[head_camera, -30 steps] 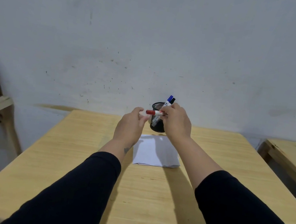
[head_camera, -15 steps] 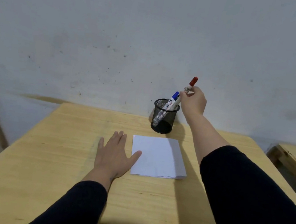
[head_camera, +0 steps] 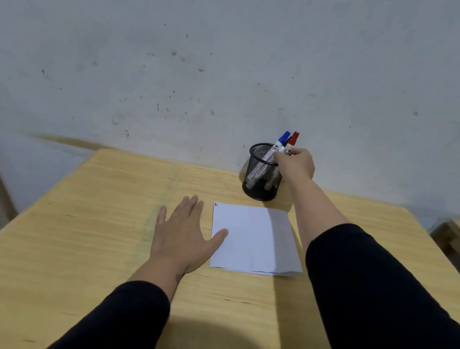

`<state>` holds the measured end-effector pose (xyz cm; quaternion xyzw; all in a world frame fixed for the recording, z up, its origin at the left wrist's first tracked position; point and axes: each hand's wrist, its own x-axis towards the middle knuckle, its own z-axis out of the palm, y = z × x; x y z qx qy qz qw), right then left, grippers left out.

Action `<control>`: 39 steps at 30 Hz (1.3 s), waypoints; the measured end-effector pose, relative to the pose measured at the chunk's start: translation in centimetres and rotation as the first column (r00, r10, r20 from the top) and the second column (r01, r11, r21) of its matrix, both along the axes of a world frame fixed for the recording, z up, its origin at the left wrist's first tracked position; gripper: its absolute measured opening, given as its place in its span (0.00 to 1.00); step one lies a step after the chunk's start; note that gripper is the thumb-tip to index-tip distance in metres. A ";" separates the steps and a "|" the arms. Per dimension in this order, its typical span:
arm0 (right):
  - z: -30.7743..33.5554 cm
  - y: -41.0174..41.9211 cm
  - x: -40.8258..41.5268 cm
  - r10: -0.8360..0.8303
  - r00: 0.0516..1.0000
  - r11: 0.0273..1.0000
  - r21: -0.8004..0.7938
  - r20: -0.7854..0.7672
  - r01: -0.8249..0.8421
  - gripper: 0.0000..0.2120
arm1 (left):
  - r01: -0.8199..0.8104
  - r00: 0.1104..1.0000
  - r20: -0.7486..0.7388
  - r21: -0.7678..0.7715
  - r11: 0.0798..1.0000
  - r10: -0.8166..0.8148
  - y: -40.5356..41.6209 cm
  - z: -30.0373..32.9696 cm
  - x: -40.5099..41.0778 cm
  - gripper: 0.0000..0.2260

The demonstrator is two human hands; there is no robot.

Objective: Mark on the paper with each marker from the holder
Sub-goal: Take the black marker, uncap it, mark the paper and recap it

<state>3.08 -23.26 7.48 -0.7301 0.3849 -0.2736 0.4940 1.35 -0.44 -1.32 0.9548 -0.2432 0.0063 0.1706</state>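
pinching the red marker (head_camera: 290,144), cap up-right in the holder (head_camera: 262,175), right hand (head_camera: 296,163); left hand (head_camera: 183,234) flat, empty.

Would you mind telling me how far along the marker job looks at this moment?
Done: small blue and red marks sit at the paper's top-left corner. In hand: the right hand grips the red marker, standing in the holder beside the blue marker. The left hand lies flat, thumb on the paper. Left: a dark-capped marker between them may be untested.
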 end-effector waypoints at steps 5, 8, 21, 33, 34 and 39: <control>0.1 -0.5 0.8 -0.001 1.000 1.000 0.002 -0.016 0.001 0.18 | -0.002 1.000 0.005 -0.005 1.000 0.002 0.0 0.1 -0.1 0.38; 0.1 -0.9 1.2 -0.008 1.000 0.999 -0.043 -0.009 0.008 0.08 | -0.002 1.000 0.008 -0.012 1.000 0.003 0.0 0.1 -0.1 0.38; 9.5 0.1 0.2 0.092 0.928 0.987 -0.156 0.360 -0.038 0.07 | 0.008 0.999 -0.034 0.015 1.000 -0.007 0.1 0.5 -0.4 0.38; 6.2 5.6 -7.5 0.372 0.873 0.917 0.023 0.316 -0.399 0.05 | 0.052 0.998 0.063 -0.335 0.941 -0.033 -0.7 5.1 0.1 0.29; 5.4 6.0 -8.1 0.392 0.871 0.908 0.030 0.297 -0.419 0.09 | 0.119 0.981 0.186 -0.367 0.923 -0.053 -1.1 6.5 0.2 0.26; 3.3 6.8 -10.0 0.462 0.853 0.872 0.053 0.242 -0.487 0.21 | 0.425 0.737 0.625 -0.132 0.896 -0.257 -1.8 10.6 0.1 0.20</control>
